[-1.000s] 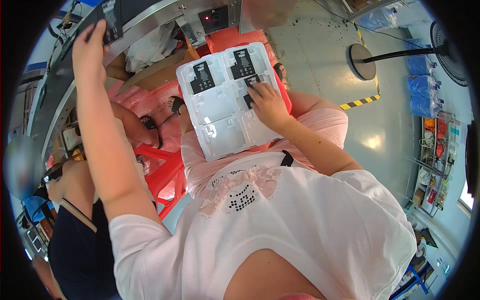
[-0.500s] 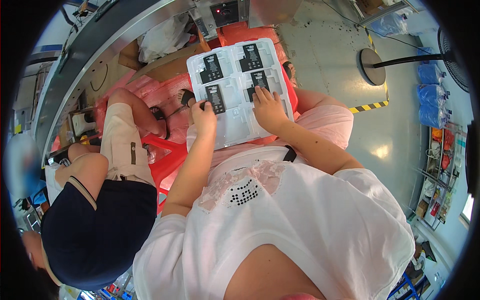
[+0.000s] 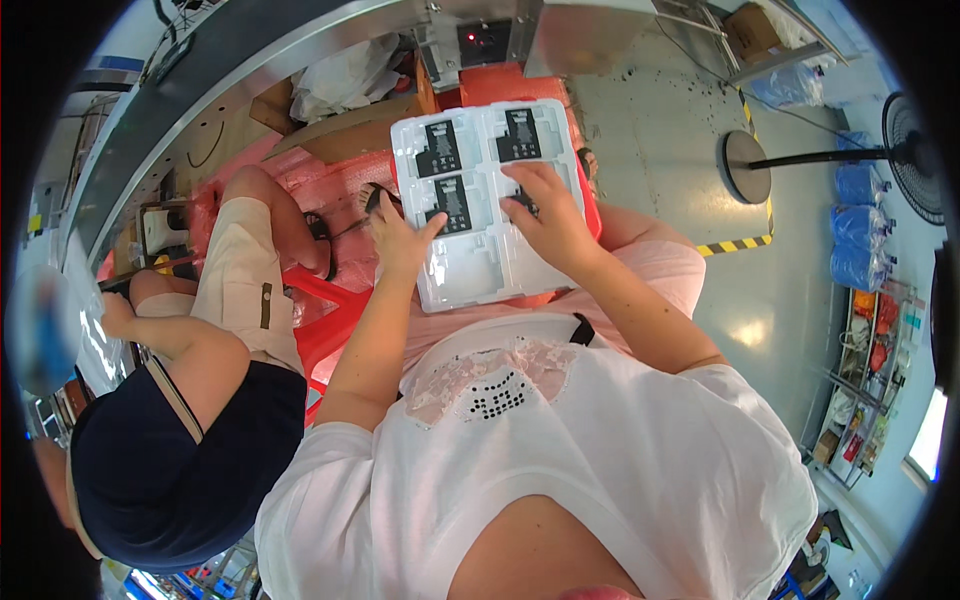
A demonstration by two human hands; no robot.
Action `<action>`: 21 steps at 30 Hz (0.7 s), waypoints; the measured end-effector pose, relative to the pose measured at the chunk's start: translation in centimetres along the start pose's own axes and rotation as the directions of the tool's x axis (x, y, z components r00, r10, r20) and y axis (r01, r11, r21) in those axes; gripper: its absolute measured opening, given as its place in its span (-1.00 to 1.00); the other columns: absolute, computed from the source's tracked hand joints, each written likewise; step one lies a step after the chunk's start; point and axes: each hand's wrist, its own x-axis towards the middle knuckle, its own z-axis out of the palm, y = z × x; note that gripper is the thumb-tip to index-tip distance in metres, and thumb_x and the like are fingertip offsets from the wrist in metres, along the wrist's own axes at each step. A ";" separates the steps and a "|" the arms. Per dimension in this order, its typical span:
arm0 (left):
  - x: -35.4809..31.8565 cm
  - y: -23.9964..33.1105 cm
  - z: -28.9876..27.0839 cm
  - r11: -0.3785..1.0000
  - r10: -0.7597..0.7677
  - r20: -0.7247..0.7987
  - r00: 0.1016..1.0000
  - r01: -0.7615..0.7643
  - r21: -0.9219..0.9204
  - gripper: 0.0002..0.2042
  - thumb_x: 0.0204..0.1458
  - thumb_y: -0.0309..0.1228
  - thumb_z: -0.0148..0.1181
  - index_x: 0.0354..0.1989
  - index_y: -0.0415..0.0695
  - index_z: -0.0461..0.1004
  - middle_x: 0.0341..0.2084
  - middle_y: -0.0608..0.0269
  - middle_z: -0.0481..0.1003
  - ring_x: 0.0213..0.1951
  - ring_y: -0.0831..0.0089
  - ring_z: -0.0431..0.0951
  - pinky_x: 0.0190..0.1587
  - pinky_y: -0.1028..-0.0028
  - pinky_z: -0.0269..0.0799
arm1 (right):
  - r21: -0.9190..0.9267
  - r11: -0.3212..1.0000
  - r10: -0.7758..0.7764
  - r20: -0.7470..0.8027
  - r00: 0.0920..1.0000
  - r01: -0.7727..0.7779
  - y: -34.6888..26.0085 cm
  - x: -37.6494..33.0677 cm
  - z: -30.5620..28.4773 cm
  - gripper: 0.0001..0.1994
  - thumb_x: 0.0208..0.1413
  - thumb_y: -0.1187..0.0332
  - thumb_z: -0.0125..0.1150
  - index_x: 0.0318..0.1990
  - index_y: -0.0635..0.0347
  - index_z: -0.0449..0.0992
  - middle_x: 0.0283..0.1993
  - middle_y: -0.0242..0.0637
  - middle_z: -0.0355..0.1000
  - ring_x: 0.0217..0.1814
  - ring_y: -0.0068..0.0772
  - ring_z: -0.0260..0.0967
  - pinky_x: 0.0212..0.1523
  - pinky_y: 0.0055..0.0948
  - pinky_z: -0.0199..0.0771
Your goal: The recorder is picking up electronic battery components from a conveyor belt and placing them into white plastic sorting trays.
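On my lap lies a white plastic tray (image 3: 460, 292) with moulded compartments. Flat black batteries (image 3: 519, 136) with pale printing sit in several of them. At the tray's left edge is my left hand (image 3: 402, 243), fingers spread, the thumb reaching over the rim to the lower corner of the left middle battery (image 3: 453, 206). My right hand (image 3: 556, 222) is over the right middle compartment, its thumb and fingers apart around a battery (image 3: 526, 201) that it mostly covers. Whether the right fingertips grip that battery, I cannot make out. The near left compartment holds no battery.
A co-worker in a dark top (image 3: 200, 470) sits close on my left, beside a red plastic stool (image 3: 335, 320). Ahead runs a metal bench frame (image 3: 350, 25) with a cardboard box (image 3: 365, 135) beneath. A black fan (image 3: 905, 155) stands at the right.
My left hand has opened and slid outward from the left middle battery to the tray's edge. The right hand's fingers have spread from lying together. The tray appears slightly lower and further right.
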 end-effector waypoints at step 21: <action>30.6 7.1 -25.9 0.875 0.444 -0.745 0.498 -0.419 0.241 -0.76 0.05 -0.40 0.01 -0.10 -0.15 0.38 -0.07 0.12 0.38 -0.04 0.26 0.38 -0.10 0.32 0.33 | -0.687 0.619 0.243 -0.292 0.925 -0.380 -10.3 37.1 -0.8 -0.29 -0.18 -0.24 0.15 -0.11 0.29 0.44 0.10 0.00 0.19 0.18 -0.03 0.10 -0.01 -0.21 0.27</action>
